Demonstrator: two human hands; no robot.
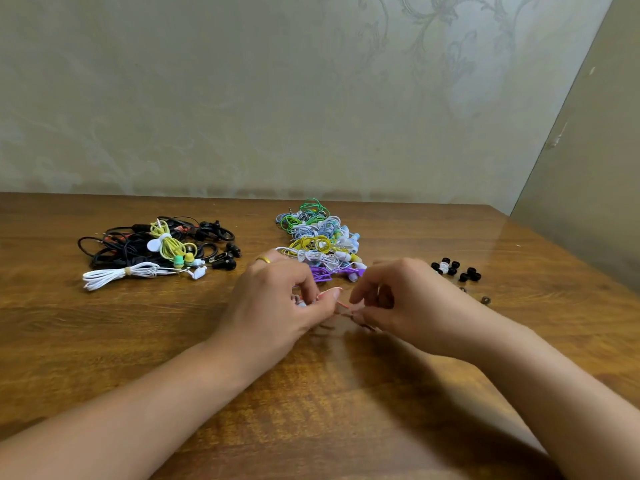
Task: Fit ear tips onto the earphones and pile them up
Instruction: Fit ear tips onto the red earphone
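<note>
My left hand (277,303) and my right hand (391,299) meet at the middle of the wooden table (104,341), both with curled fingers pinching a thin orange-red earphone cord (343,306) stretched between them. The earbud itself is hidden under my left fingers. Behind my hands lies a pile of coloured earphones (320,240), with a purple set at its near edge. A second pile of black, yellow and white earphones (159,249) sits to the left. Loose black and white ear tips (453,270) lie to the right of my right hand.
Two small stray ear tips (485,300) lie nearer the right table edge. A patterned wall runs along the back of the table, and a plain panel (588,150) closes off the right side.
</note>
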